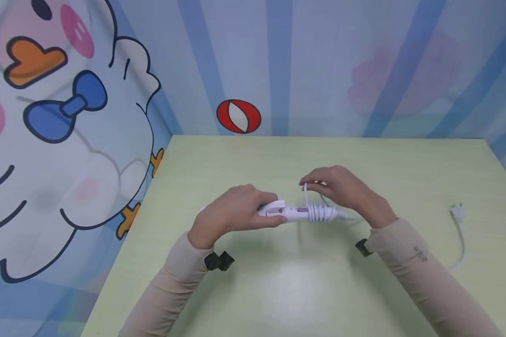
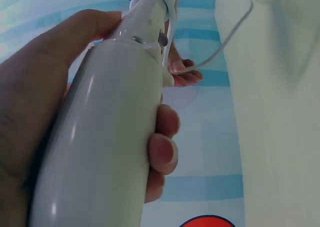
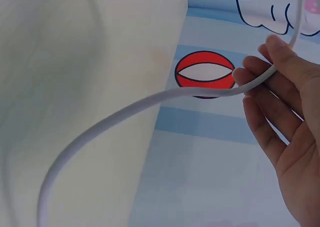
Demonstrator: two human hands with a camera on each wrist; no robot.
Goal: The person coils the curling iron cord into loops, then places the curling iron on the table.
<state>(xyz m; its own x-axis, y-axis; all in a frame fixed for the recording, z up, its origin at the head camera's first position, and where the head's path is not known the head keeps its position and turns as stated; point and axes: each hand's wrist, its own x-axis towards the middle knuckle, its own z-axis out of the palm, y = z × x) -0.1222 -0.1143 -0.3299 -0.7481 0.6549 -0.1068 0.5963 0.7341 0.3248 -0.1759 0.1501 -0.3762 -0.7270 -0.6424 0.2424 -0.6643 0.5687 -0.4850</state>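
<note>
My left hand (image 1: pixel 238 210) grips a white curling iron (image 1: pixel 295 214) by its thick body, thumb along one side and fingers curled around the other. In the left wrist view the iron's wide barrel (image 2: pixel 100 132) fills much of the frame. Several turns of white cord (image 1: pixel 319 213) are wound around the narrower end on the right. Above those turns, my right hand (image 1: pixel 341 185) pinches the cord between thumb and fingers. From there the cord (image 3: pixel 125 112) runs off in a loose curve in the right wrist view.
The cord's two-pin plug (image 1: pixel 457 213) lies on the pale green table (image 1: pixel 278 159) at the right. Behind the table stands a blue striped wall (image 1: pixel 320 70) with a printed red and white ball (image 1: pixel 238 116). A large cartoon bird (image 1: pixel 88 140) covers the left wall.
</note>
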